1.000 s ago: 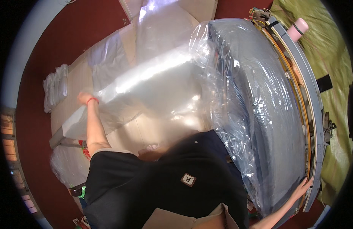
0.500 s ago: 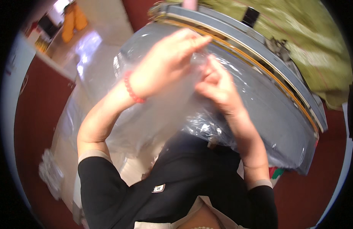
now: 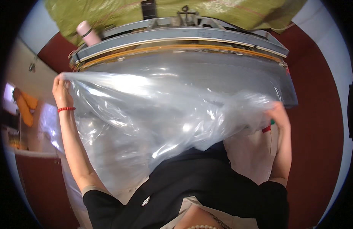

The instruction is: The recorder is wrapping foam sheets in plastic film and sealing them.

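A large clear plastic sheet stretches wrinkled and shiny between my two hands, over a long grey work surface and down toward my body. At the far left, my left hand, with a red bead bracelet at the wrist, pinches the sheet's upper corner. Out at the right side, my right hand is closed on the bunched right part of the sheet; motion blurs its fingers a little. Whether the plastic is one layer or a bag, I cannot tell.
Behind the sheet runs a long grey metal machine frame with an orange strip along it. A pink bottle stands at its left end. Green-yellow woven sheeting lies beyond. Dark red wall panels flank both sides.
My hands have moved from close together over the surface to far apart left and right, spreading the plastic between them. The view has turned to face the machine squarely.
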A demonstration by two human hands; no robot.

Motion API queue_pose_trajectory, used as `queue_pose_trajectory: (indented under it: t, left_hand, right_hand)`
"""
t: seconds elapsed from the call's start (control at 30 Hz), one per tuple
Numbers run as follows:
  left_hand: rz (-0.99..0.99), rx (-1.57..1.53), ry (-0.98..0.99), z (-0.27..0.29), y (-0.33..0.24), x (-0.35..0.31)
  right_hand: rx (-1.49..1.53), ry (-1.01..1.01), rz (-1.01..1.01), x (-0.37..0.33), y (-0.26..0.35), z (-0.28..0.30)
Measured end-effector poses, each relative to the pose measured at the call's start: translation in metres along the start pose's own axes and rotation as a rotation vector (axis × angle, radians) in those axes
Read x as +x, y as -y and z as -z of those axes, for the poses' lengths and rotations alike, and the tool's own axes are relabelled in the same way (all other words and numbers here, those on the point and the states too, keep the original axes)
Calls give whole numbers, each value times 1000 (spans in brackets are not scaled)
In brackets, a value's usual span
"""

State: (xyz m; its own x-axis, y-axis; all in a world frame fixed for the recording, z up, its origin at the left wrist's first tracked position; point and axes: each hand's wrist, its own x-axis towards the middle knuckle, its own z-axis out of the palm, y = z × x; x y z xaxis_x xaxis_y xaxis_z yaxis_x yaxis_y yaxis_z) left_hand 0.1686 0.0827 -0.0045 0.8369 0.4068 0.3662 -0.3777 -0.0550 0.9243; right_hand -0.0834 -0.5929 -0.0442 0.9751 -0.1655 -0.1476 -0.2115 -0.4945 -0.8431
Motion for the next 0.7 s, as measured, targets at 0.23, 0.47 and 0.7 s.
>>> queue_pose_trajectory:
  t: [0.23,0.47,0.7]
  left_hand:
    - [108,493,308,-74,119,-14]
    - [-32,703,323,-73,172,-36]
    - [-115,798,298,-89,131,-57]
  right_hand:
    - [32,-1300,-476,-149,-339,143]
    - [43,-1307,-745,-336,-475,77]
    - [-670,-241,-1171,-216,-307,86]
